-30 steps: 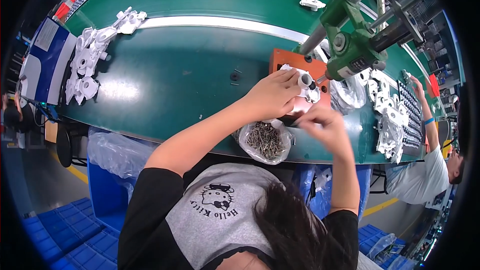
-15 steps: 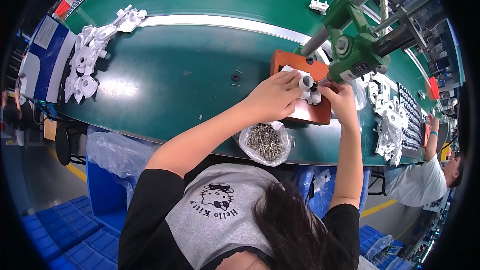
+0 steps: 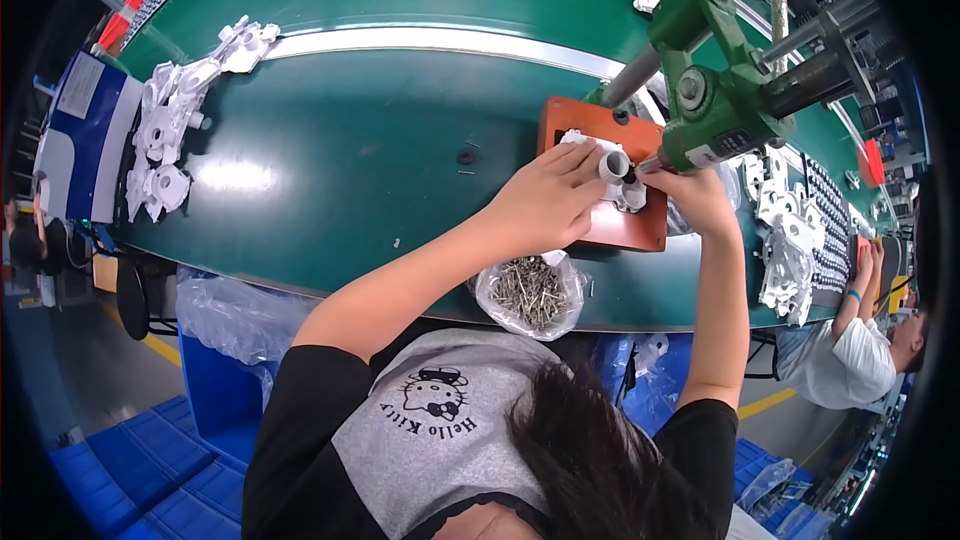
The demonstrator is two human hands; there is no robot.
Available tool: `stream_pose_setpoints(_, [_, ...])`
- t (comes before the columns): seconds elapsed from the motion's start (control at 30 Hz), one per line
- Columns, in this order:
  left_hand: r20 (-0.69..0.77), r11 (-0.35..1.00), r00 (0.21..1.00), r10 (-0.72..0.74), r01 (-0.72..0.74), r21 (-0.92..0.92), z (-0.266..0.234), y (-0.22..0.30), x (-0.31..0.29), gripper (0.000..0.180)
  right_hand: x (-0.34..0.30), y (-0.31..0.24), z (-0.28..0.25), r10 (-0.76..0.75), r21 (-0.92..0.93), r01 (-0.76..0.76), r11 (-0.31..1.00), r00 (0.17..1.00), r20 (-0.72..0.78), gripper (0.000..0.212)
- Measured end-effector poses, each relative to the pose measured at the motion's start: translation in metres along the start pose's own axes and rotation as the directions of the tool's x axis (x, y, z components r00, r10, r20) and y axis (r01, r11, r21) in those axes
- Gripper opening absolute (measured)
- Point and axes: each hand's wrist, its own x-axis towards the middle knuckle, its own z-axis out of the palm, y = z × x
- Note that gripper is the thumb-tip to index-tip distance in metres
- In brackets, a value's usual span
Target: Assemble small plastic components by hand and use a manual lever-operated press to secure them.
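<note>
On an orange-red block (image 3: 640,230) lies a white plastic housing (image 3: 613,166) with a round collar standing up from it. My left hand (image 3: 550,198) rests over the housing's left side, fingers bent around it and holding it against the block. From the right, my right hand (image 3: 697,198) reaches in with its fingers closed beside a small black piece (image 3: 630,176) on the housing, just under the green press head (image 3: 705,105). Whatever its fingertips hold is hidden. A plastic bag of metal pins or screws (image 3: 530,292) stands by my left forearm.
White plastic housings lie in a row at the left (image 3: 160,130) and in a pile at the right (image 3: 790,235). A blue-and-white box (image 3: 90,130) stands far left. A black ring (image 3: 466,156) and loose pins lie mid-table. At the right edge, a co-worker (image 3: 845,360) is at work.
My right hand has turned slightly and its forearm has swung to the right, fingertips still by the black piece. My left hand keeps its place on the housing. The view has shifted a little.
</note>
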Motion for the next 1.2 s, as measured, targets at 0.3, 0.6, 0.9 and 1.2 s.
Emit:
stream_pose_setpoints(0.3, [-0.005, 0.999, 1.0, -0.026, 0.026, -0.033, 0.002, 0.001, 0.003, 0.023, 0.013, 0.01, -0.013, -0.049, -0.046, 0.053, 0.998, 0.994, 0.099, 0.016])
stream_pose_setpoints(0.6, [-0.005, 0.998, 0.999, -0.043, 0.043, -0.046, 0.003, -0.002, 0.003, 0.026, 0.014, -0.006, -0.014, 0.0, 0.107, -0.013, 0.994, 0.993, 0.122, 0.018])
stream_pose_setpoints(0.9, [-0.01, 0.999, 0.999, -0.035, 0.035, -0.041, 0.003, -0.001, 0.006, 0.027, 0.023, 0.004, -0.021, -0.087, -0.074, 0.102, 0.992, 0.979, 0.182, 0.012])
stream_pose_setpoints(1.2, [-0.013, 0.999, 0.999, -0.041, 0.041, -0.032, -0.001, 0.001, 0.007, 0.026, 0.037, 0.002, -0.026, -0.15, -0.482, 0.347, 0.804, 0.904, 0.401, 0.017])
